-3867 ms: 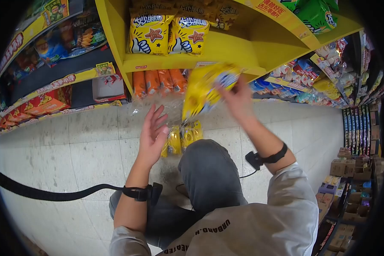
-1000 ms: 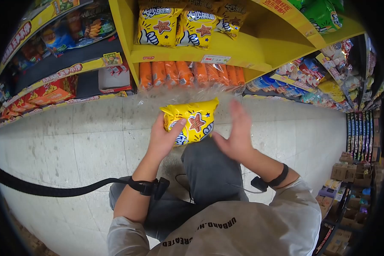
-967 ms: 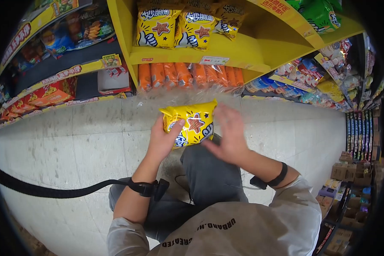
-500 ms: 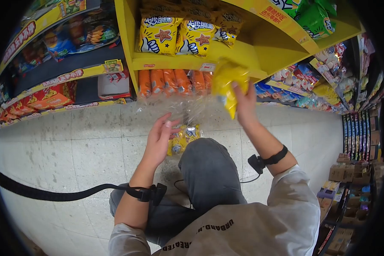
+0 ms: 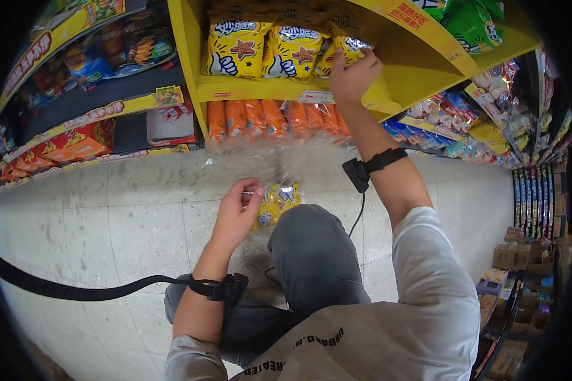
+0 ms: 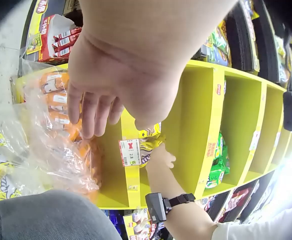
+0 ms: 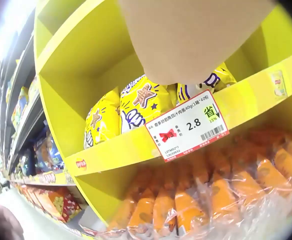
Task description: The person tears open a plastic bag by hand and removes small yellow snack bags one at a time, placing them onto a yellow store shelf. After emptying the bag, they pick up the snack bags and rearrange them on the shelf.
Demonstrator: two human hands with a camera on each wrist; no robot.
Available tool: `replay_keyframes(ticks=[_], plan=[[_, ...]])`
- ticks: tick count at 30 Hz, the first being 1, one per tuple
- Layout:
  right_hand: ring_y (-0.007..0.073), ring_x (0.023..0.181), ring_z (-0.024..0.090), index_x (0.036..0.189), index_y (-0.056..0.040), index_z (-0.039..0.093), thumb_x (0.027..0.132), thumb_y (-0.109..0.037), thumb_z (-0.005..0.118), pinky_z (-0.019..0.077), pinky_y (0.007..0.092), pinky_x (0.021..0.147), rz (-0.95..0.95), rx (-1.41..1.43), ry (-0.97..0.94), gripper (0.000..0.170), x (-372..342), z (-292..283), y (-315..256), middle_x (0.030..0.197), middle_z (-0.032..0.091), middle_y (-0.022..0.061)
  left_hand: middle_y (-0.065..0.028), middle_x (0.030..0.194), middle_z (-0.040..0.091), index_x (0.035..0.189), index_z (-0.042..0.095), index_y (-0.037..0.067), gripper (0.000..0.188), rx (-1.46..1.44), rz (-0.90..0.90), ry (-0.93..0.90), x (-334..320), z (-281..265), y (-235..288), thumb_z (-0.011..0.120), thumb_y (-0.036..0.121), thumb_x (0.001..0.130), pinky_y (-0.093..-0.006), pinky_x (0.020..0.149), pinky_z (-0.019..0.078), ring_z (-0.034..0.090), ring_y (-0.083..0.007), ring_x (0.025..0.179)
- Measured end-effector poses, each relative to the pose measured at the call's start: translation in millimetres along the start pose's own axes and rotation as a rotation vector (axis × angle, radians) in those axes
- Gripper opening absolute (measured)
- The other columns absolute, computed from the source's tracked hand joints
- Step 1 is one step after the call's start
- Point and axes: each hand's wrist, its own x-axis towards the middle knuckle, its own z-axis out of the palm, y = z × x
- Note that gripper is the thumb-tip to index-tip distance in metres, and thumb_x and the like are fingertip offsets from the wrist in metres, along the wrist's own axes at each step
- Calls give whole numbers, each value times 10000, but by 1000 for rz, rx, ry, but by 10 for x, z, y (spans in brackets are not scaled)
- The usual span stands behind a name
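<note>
The right hand [image 5: 354, 79] grips a glossy yellow plastic snack bag [image 5: 349, 45], a white rectangular price tag [image 7: 188, 125] reading "2.8" below it, while the left hand [image 5: 236, 214] hangs relaxed.

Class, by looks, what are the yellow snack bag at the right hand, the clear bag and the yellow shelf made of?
Snack bag: probably glossy printed plastic film, judging by its bright highlights. Clear bag: likely thin plastic; it's wrinkled, shiny, see-through. Shelf: smooth, evenly yellow, perhaps painted metal or board; no grain shows.
</note>
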Motion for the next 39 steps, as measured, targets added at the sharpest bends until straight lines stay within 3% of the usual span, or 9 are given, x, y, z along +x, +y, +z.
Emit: replay_keyframes(ticks=[8, 15, 17, 21, 25, 27, 32, 35, 39], plan=[[366, 1059, 550, 1109, -56, 628, 854, -176, 628, 442, 485, 934, -311, -35, -373, 282, 206, 300, 225, 1111, 574, 177, -91, 988, 663, 1203, 578, -29, 338, 40, -32, 5, -9, -11, -19, 618, 200, 957, -294, 745, 518, 617, -146, 830], [324, 836, 624, 979, -13, 627, 862, -151, 612, 513, 431, 771, -109, 499, -339, 181, -170, -464, 23, 992, 613, 164, -98, 1062, 667, 1230, 555, -25, 317, 158, -41, -11, 39, -53, -78, 591, 166, 980, -278, 831, 499, 634, -148, 911], [317, 751, 631, 914, -6, 619, 875, -160, 589, 514, 423, 713, -313, 584, -893, 162, -619, -943, 13, 886, 634, 178, -102, 1064, 669, 1224, 558, -25, 304, 125, -78, -3, 28, -94, -138, 588, 154, 981, -282, 836, 500, 636, -152, 910], [351, 958, 648, 1006, -10, 669, 850, -133, 557, 504, 424, 857, -195, 40, -1768, 228, -1823, -1099, 779, 972, 665, 216, -114, 1065, 672, 1207, 567, -29, 271, 91, -56, 62, 77, -255, -153, 575, 115, 977, -291, 854, 504, 640, -162, 913], [373, 1060, 612, 1080, 0, 674, 857, -135, 552, 471, 428, 951, -156, -157, -1581, 287, -2782, -680, 1532, 1035, 664, 219, -131, 1085, 656, 1222, 557, -46, 288, 20, -34, 110, 157, -394, -218, 545, 97, 972, -303, 872, 506, 634, -177, 940], [367, 1106, 591, 1119, 13, 663, 879, -165, 547, 454, 429, 986, -178, 179, -1261, 320, -2998, -230, 1634, 1142, 649, 211, -131, 1094, 649, 1233, 551, -50, 303, 32, -68, 122, 182, -427, -190, 538, 105, 973, -308, 885, 499, 627, -178, 958], [357, 1181, 581, 1247, -8, 625, 918, -450, 598, 448, 396, 1001, 328, 193, -1794, 551, -2900, 157, 944, 1349, 556, 231, -123, 1105, 644, 1234, 552, -42, 302, 43, -107, 169, 148, -429, -209, 540, 134, 989, -314, 923, 493, 618, -178, 981], [340, 1261, 530, 1360, -43, 542, 891, -645, 536, 402, 382, 1051, 32, 338, -1972, 764, -3441, 543, 1229, 1451, 473, 213, -123, 1100, 642, 1231, 548, -43, 300, 64, -104, 154, 76, -387, -216, 544, 141, 994, -317, 917, 502, 616, -181, 998], [327, 1330, 454, 1420, -63, 468, 891, -663, 518, 343, 388, 1097, -22, 181, -2257, 801, -3320, 512, 1058, 1499, 414, 188, -123, 1081, 642, 1225, 545, -46, 300, 134, -97, 132, 20, -390, -181, 562, 143, 992, -313, 887, 516, 621, -185, 994]])
